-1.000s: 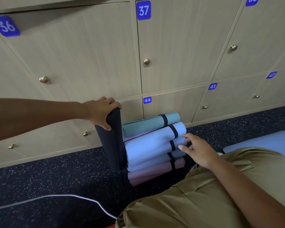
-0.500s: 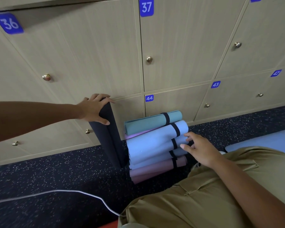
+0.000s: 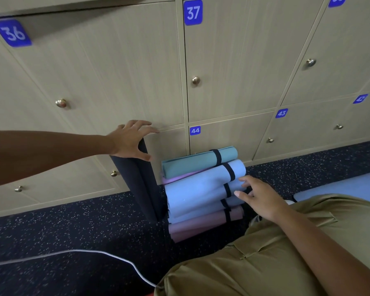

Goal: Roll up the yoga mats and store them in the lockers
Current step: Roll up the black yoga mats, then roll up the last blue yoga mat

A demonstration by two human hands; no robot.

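A black rolled mat [image 3: 141, 184] stands on end on the floor, its top tilted left toward the lockers. My left hand [image 3: 128, 139] rests on its top with fingers spread and straight. To its right, several rolled mats bound with black straps lie stacked in front of locker 44 [image 3: 229, 135]: a teal mat [image 3: 192, 163] on top, light blue mats [image 3: 197, 189] in the middle, and a mauve mat [image 3: 201, 225] at the bottom. My right hand [image 3: 259, 197] touches the near ends of the light blue rolls with straight fingers.
Closed wooden locker doors with brass knobs fill the wall, numbered 36, 37, 42, 43, 44. A flat blue mat [image 3: 340, 184] lies on the dark speckled floor at the right. A white cable [image 3: 73, 253] runs across the floor. My khaki-clad knee [image 3: 265, 263] is at the bottom right.
My left hand's fingers have uncurled from the black mat's top and spread out. The black mat has tilted further left. My right hand has stayed at the blue rolls.
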